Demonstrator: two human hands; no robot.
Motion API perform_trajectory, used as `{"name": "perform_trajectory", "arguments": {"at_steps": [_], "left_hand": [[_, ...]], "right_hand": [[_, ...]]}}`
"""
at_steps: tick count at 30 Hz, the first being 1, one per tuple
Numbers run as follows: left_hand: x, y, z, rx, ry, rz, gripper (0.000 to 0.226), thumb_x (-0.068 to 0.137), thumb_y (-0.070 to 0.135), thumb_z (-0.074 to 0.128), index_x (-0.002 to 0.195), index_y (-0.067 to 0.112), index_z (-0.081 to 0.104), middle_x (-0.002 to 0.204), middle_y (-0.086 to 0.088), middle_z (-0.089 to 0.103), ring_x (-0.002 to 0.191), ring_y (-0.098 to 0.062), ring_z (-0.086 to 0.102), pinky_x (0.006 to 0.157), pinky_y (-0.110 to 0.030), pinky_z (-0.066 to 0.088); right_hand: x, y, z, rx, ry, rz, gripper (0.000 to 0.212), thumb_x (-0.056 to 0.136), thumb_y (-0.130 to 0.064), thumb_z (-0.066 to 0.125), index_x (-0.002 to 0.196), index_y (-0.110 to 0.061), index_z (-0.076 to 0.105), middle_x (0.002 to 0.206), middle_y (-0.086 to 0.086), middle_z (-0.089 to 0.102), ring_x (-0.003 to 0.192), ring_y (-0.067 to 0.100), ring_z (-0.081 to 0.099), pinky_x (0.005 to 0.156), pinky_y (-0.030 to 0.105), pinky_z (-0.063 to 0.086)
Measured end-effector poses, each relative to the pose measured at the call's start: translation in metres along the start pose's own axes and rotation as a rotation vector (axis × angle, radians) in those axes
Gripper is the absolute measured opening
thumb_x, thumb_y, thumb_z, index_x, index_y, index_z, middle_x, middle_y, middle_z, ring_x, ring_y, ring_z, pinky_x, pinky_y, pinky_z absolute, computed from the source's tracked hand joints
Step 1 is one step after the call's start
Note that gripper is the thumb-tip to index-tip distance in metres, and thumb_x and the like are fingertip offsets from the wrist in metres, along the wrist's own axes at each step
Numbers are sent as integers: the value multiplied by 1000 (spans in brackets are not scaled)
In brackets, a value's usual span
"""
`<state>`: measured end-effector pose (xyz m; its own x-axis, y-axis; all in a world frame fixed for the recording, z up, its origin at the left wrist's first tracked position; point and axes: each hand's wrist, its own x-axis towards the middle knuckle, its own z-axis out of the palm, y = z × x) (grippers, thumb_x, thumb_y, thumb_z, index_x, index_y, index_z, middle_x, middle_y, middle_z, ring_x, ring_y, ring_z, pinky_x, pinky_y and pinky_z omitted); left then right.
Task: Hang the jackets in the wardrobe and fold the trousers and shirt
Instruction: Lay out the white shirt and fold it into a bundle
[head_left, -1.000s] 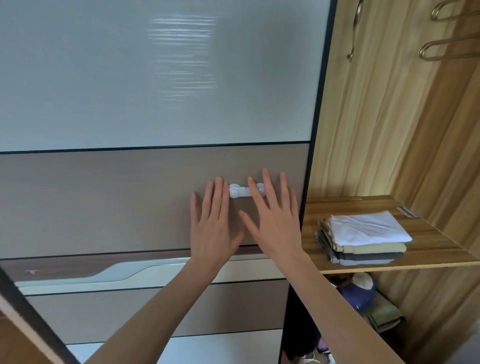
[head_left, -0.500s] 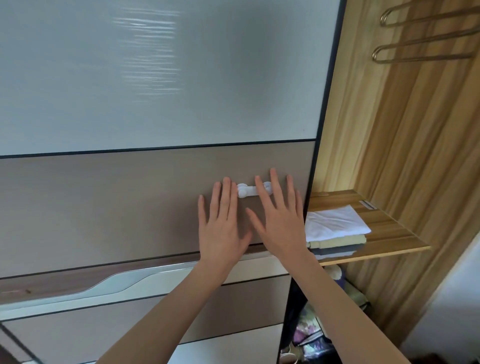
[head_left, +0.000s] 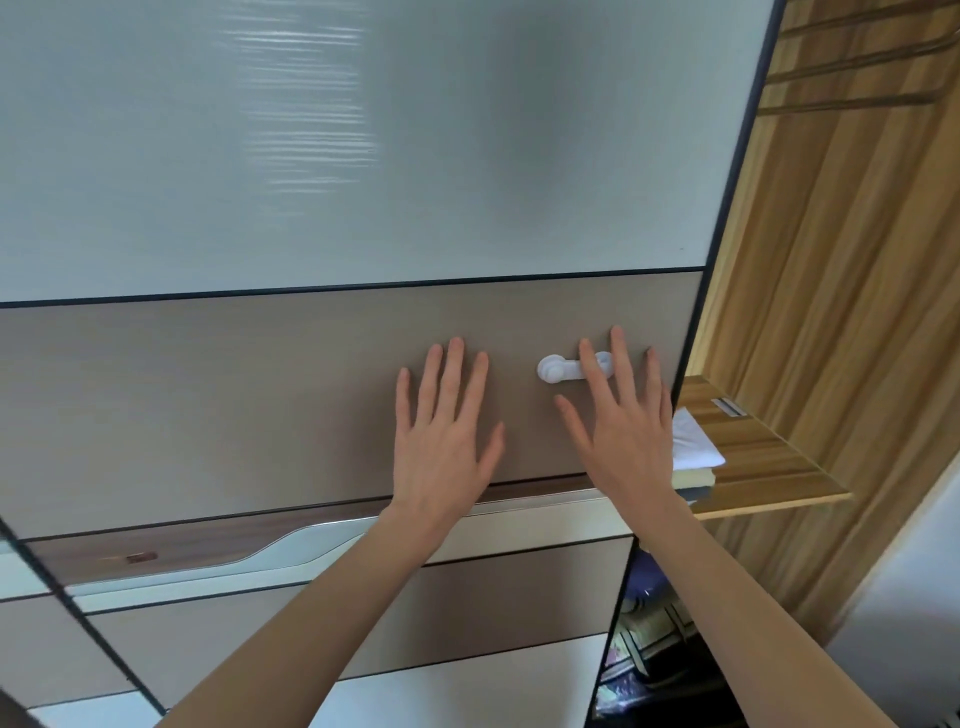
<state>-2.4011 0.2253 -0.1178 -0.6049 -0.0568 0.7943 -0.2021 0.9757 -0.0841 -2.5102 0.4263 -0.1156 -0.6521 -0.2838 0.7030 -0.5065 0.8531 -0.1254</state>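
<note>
Both my hands lie flat against the brown panel of the sliding wardrobe door (head_left: 260, 405), fingers straight and spread. My left hand (head_left: 441, 441) presses the bare panel. My right hand (head_left: 618, 431) presses beside it, its fingers partly over a small white plastic latch (head_left: 558, 368) fixed to the door. Past the door's right edge, a stack of folded clothes (head_left: 693, 452) with a white piece on top lies on a wooden shelf (head_left: 769, 467); the door and my right hand hide most of the stack.
The wardrobe's wooden inside wall (head_left: 831, 312) shows on the right, with metal hanging rails (head_left: 857, 83) blurred near the top. Below the shelf sit dark and coloured items (head_left: 649, 649). A pale wall (head_left: 909, 623) stands at far right.
The door has slid to the right under my palms, covering more of the shelf and the folded stack. My hands have spread further apart on the panel.
</note>
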Motion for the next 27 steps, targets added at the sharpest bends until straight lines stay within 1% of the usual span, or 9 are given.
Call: {"name": "perform_trajectory", "arguments": {"at_steps": [4,8,15,18,20,22,23,25,27], "left_hand": [[3,-15,-5,42,57,-55,78,102,48,49,165,12,20,174,-13,9,161,-31,6,127,-58,13],[4,-20,-4,83,38,-93,80,102,50,46,166,13,16,174,-14,8,161,-32,7,127,-59,13],[3,10,2,88,-5,-98,81,102,46,51,166,14,14,174,-14,7,161,-33,8,126,-60,15],[5,24,5,78,-25,-76,81,102,46,52,166,14,14,174,-11,5,161,-31,5,125,-60,16],[7,33,7,69,-32,-50,80,103,46,51,167,15,13,175,-10,3,161,-29,3,125,-60,17],[10,45,10,54,-36,-27,77,105,47,47,167,16,12,175,-8,3,162,-28,2,125,-60,18],[12,51,11,45,-34,-19,76,106,48,44,167,16,11,175,-8,4,162,-27,2,125,-60,18],[16,63,13,22,-23,-14,74,107,48,41,167,16,12,175,-7,7,162,-26,3,126,-58,17],[20,73,14,5,-16,-18,72,107,48,40,167,17,13,175,-7,8,162,-26,3,126,-57,16]], "right_hand": [[4,24,-3,10,12,29,70,104,-67,31,165,-35,22,175,1,10,158,44,14,121,61,26],[6,52,-10,-9,32,62,68,104,-66,32,163,-33,28,174,2,16,156,46,18,120,61,28],[9,99,-17,-41,28,117,67,104,-65,30,162,-31,28,172,5,21,154,46,23,118,63,32],[11,117,-21,-39,32,138,67,105,-66,26,160,-28,32,171,8,25,154,45,23,118,64,32],[13,122,-25,-30,55,175,67,106,-66,27,160,-27,32,172,8,20,156,43,20,120,63,29],[15,117,-29,-6,92,184,68,106,-65,29,164,-30,24,174,9,11,157,41,17,122,61,27],[16,112,-30,17,103,157,69,107,-64,29,166,-31,18,175,9,8,158,40,16,123,60,26],[17,96,-32,54,100,38,71,107,-62,30,167,-31,10,176,6,3,160,35,11,126,57,23],[17,81,-30,53,89,-112,69,108,-61,32,168,-31,11,176,3,3,162,30,8,127,56,21]]}}
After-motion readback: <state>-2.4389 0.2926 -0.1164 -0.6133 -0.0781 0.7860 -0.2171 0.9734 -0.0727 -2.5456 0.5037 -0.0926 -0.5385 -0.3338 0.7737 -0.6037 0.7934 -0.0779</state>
